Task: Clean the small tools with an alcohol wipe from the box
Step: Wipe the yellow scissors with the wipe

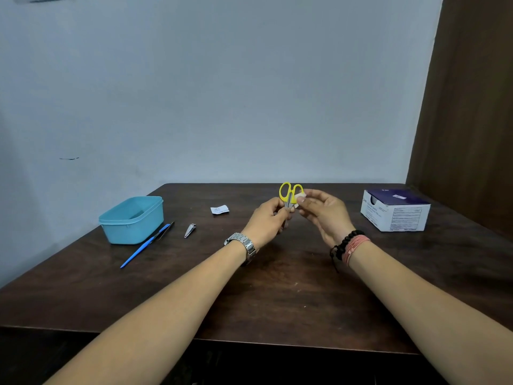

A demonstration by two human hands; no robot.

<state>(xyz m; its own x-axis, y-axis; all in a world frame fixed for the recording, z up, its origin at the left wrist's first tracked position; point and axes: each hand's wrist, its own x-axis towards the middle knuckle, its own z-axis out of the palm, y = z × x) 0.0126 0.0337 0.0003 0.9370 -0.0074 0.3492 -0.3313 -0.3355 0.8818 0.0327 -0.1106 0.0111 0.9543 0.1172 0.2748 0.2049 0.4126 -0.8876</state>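
Centrally, above the dark brown wooden table point(277, 287), the person's left hand point(266, 218) grips a small pair of yellow-handled scissors point(290, 194) by the blades, fingers curled round the metal, handles pointing up. The right hand point(322, 209) pinches a small pale alcohol wipe point(300, 196) between thumb and fingertips and holds it against the right-hand handle loop of the scissors. A metal-link wristwatch point(244, 245) sits on the left wrist; black bead and pink thread bracelets point(351, 245) sit on the right wrist.

On the table, far right: a white and dark blue cardboard box point(395, 209), well apart from the hands. Left of the hands: a torn white wipe wrapper point(219, 209), lying flat. Further left: a small silver nail clipper point(190, 230). Beside it, a long blue slender tool point(144, 247) lying diagonally, with a dark thin tool point(167, 230) alongside its upper end; what these two are cannot be told. Both lie just beside a light blue plastic container point(131, 220), open at the top. Grey-blue wall point(222, 93) behind.
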